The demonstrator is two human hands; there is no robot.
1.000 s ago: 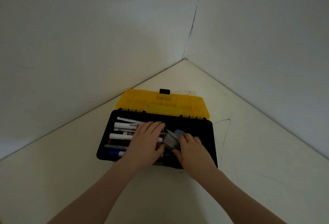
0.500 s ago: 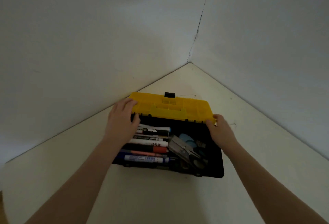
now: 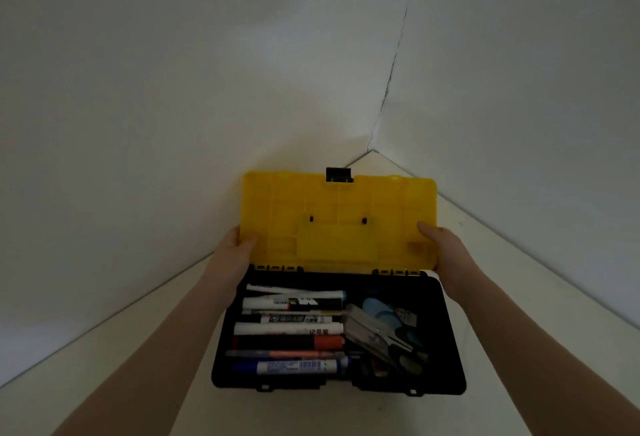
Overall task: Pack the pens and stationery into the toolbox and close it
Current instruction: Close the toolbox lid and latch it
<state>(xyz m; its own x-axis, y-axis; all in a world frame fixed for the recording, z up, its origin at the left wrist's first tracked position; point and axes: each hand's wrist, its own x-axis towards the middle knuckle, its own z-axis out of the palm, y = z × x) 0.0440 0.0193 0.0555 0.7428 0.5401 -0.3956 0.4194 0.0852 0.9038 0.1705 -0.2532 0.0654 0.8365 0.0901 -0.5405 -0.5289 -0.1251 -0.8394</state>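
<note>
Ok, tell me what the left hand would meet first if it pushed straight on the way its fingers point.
The left hand already grips the yellow lid at its left edge; its fingers point toward the white wall behind, likely next, though depth is unclear.

Pens (image 3: pixel 292 326) left in toolbox (image 3: pixel 446 359) — scissors (image 3: pixel 384 340) right

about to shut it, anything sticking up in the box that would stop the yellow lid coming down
Nothing visible does. The left hand and right hand grip the yellow lid by its side edges. The pens and scissors lie flat inside the black toolbox base, seemingly below its rim.
</note>
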